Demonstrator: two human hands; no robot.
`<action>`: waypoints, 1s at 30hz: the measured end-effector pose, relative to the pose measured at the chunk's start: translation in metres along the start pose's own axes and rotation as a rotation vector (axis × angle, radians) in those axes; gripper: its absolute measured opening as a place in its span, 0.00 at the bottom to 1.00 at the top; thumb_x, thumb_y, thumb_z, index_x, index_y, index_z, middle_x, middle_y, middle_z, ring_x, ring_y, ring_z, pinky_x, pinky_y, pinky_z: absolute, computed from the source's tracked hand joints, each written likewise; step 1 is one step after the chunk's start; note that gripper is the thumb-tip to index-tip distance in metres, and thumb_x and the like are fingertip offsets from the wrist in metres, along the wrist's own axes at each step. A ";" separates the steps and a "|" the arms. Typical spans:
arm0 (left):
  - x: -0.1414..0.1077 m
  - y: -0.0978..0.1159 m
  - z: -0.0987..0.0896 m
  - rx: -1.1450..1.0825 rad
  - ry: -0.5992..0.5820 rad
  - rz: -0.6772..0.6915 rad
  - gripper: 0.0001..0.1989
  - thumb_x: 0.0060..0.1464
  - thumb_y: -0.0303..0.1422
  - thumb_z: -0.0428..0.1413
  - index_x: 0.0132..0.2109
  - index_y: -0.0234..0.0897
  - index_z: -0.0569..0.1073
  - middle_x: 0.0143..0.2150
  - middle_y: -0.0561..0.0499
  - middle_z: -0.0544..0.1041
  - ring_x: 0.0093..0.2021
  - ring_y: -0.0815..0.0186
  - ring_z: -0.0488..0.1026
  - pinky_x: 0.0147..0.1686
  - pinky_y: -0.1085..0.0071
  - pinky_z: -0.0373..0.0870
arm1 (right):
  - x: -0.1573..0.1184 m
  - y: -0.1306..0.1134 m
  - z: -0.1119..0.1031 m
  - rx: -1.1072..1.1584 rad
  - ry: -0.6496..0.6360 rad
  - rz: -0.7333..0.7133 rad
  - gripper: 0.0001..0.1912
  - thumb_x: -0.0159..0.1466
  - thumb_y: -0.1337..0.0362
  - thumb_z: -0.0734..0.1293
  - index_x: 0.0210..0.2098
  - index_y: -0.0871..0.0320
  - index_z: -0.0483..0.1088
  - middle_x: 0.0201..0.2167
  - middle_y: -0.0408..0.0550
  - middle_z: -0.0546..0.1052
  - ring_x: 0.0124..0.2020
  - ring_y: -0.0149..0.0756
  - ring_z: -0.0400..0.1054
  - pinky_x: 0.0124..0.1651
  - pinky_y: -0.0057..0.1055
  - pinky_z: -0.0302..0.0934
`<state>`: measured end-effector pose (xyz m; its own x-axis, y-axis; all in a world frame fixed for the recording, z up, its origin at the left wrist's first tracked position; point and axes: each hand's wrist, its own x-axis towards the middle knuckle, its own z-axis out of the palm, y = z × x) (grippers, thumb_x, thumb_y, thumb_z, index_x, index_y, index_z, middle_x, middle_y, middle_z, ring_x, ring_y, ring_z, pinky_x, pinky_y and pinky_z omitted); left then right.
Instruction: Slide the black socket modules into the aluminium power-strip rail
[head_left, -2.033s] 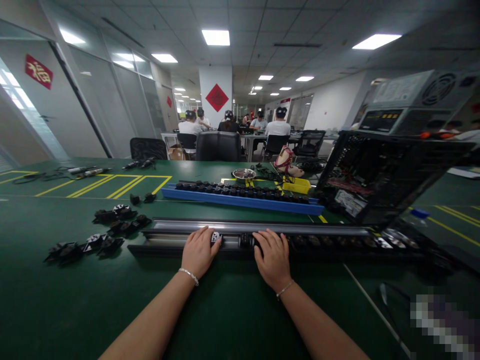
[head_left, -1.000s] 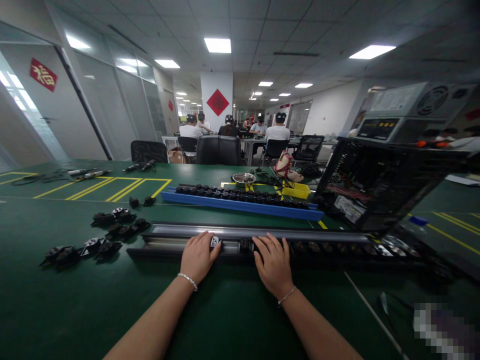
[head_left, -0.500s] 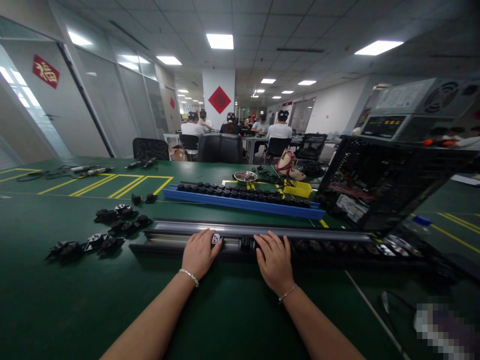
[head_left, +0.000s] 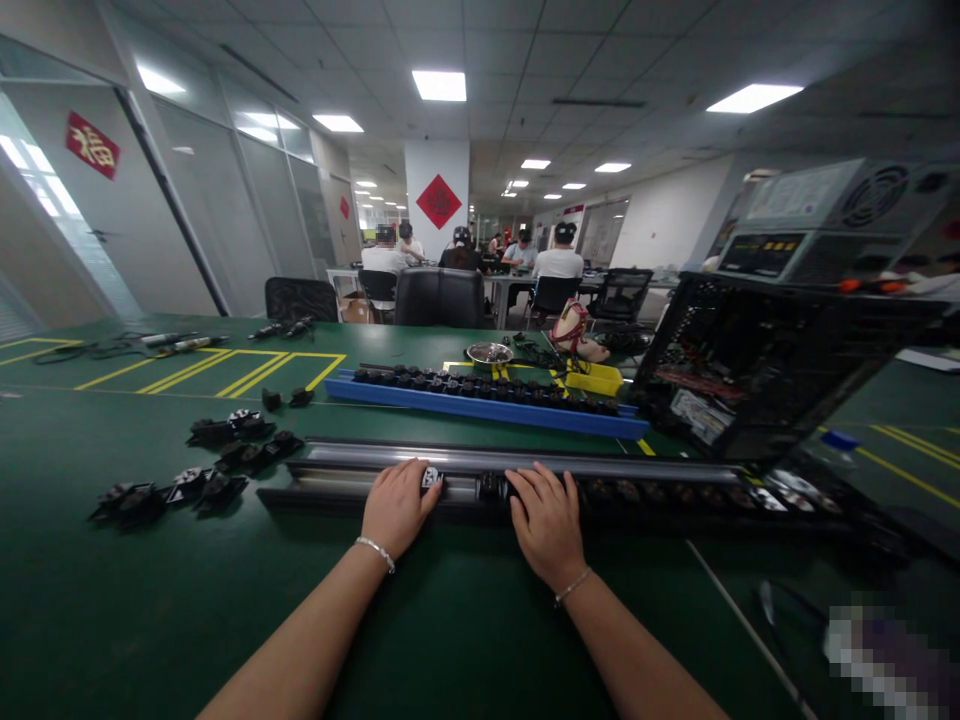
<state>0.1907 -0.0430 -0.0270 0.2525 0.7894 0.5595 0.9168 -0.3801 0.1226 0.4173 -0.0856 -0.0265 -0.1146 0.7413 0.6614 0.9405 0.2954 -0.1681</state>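
Observation:
A long dark metal channel (head_left: 330, 484) lies across the green table in front of me. My left hand (head_left: 395, 512) reaches over it, thumb and fingers closed around a small black part with a white face (head_left: 431, 478), set in the channel. To the right of that, a black block (head_left: 489, 487) sits in the channel. Beside this block, my right hand (head_left: 549, 522) rests with its fingers stretched over the channel; what lies under them is hidden. A row of dark round-faced parts (head_left: 652, 492) fills the channel farther right.
Loose black parts (head_left: 217, 490) lie in clusters at left. Behind the channel are a blue rail (head_left: 487, 408) filled with black parts, a metal dish (head_left: 489, 353) and a yellow tray (head_left: 594, 379). An open computer case (head_left: 780, 360) stands at right. Several people sit at far tables.
Both hands keep almost the same place and pose on the channel. The view shifts very slightly; no part has visibly moved along the channel.

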 end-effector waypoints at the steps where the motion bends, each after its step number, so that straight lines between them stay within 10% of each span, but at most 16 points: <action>1: 0.000 0.000 0.000 -0.001 -0.003 -0.001 0.18 0.56 0.41 0.45 0.47 0.34 0.69 0.46 0.43 0.75 0.48 0.58 0.70 0.48 0.60 0.63 | 0.000 0.000 0.000 -0.002 -0.001 0.001 0.17 0.63 0.64 0.56 0.49 0.51 0.67 0.46 0.46 0.72 0.54 0.39 0.58 0.61 0.45 0.36; 30: 0.001 -0.001 0.000 -0.037 -0.016 0.000 0.17 0.57 0.41 0.45 0.47 0.37 0.69 0.45 0.44 0.76 0.47 0.59 0.71 0.48 0.60 0.63 | 0.000 0.001 0.001 -0.014 0.001 0.000 0.17 0.63 0.64 0.56 0.49 0.51 0.67 0.46 0.46 0.72 0.54 0.39 0.58 0.61 0.45 0.37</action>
<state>0.1901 -0.0414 -0.0266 0.2576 0.7971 0.5462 0.9047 -0.3974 0.1533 0.4176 -0.0852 -0.0271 -0.1142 0.7403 0.6625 0.9448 0.2871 -0.1580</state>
